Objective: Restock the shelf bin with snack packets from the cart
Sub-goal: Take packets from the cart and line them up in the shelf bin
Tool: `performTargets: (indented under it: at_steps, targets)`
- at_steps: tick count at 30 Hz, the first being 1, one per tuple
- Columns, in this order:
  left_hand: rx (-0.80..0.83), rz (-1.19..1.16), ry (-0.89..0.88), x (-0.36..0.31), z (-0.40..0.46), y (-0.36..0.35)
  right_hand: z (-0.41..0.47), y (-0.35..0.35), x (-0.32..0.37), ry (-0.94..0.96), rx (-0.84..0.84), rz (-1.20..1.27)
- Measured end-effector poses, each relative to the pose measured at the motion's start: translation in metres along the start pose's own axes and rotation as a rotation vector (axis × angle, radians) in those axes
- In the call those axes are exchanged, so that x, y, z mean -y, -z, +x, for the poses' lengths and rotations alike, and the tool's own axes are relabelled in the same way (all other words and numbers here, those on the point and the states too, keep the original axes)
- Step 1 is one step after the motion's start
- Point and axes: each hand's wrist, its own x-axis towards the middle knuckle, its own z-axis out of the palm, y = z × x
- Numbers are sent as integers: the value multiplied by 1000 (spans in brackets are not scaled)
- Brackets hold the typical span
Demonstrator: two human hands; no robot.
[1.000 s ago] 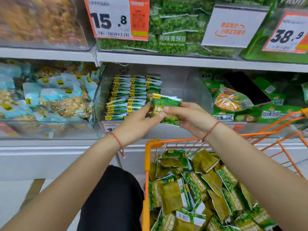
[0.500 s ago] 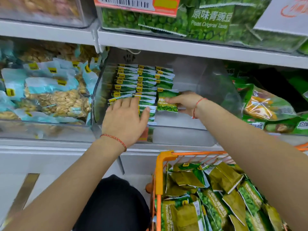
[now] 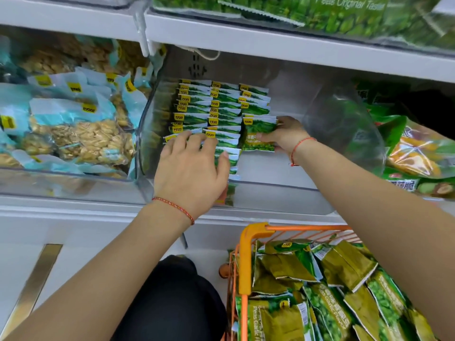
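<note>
A clear shelf bin point(image 3: 270, 198) holds three rows of green pea snack packets point(image 3: 197, 107) standing on edge. My right hand point(image 3: 285, 136) grips one green packet point(image 3: 258, 136) at the front of the right-hand row inside the bin. My left hand point(image 3: 192, 168) lies flat with straight fingers on the front packets of the left and middle rows. Below, the orange wire cart point(image 3: 246, 257) is full of loose green and gold pea packets point(image 3: 307, 291).
A neighbouring bin point(image 3: 73, 183) on the left holds pale blue packets of nuts. Bags of mixed snacks point(image 3: 413, 153) lie to the right. A white shelf edge point(image 3: 270, 40) with larger green pea bags runs above. My dark-clothed knee point(image 3: 177, 303) is beside the cart.
Both hands moved from above the cart into the bin. My right hand carried the packet to the right row's front; my left hand let go and settled flat on the other rows.
</note>
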Motion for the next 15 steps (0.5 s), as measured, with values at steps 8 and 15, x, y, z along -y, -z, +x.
performTargets:
  at_steps: [8, 15]
  targets:
    - [-55, -4, -9, 1, 0, -3, -1, -6, 1, 111, -10, -35]
    - [-87, -21, -6, 1, 0, -5, 7, -15, -1, 117, 26, -199]
